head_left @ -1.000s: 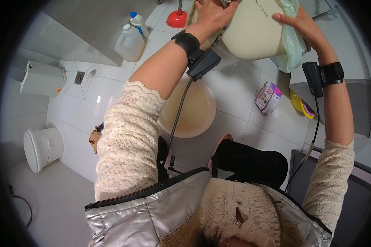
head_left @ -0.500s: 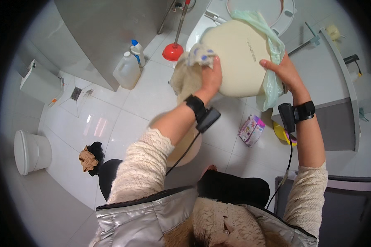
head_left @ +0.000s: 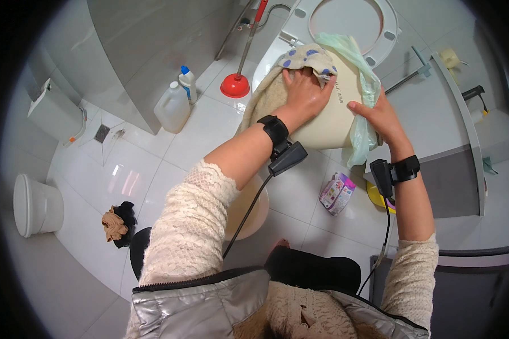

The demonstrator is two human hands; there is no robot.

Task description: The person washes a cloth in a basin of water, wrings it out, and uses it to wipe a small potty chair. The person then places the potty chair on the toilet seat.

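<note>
A cream plastic trash bin [head_left: 331, 121] is held tilted on its side in front of the toilet, with a pale green plastic bag [head_left: 369, 85] folded over its rim. My right hand [head_left: 379, 116] grips the bin at the rim, thumb on the outer wall over the bag and fingers out of sight behind. With my left hand [head_left: 308, 99] I press a beige cloth with blue dots [head_left: 266, 101] against the bin's side. The left fingers are bent and somewhat apart on the cloth, which drapes down toward the left.
A toilet [head_left: 345, 22] stands ahead, with a red plunger [head_left: 235, 85] and two bottles [head_left: 172, 107] to its left. Beneath my left arm is a pale basin [head_left: 249, 214]. A purple-and-white packet [head_left: 337, 194], crumpled clothes [head_left: 119, 224] and a white bucket [head_left: 37, 204] are on the floor.
My left hand has moved right and onto the bin's side, bringing the cloth over it. The right hand keeps its grip on the rim.
</note>
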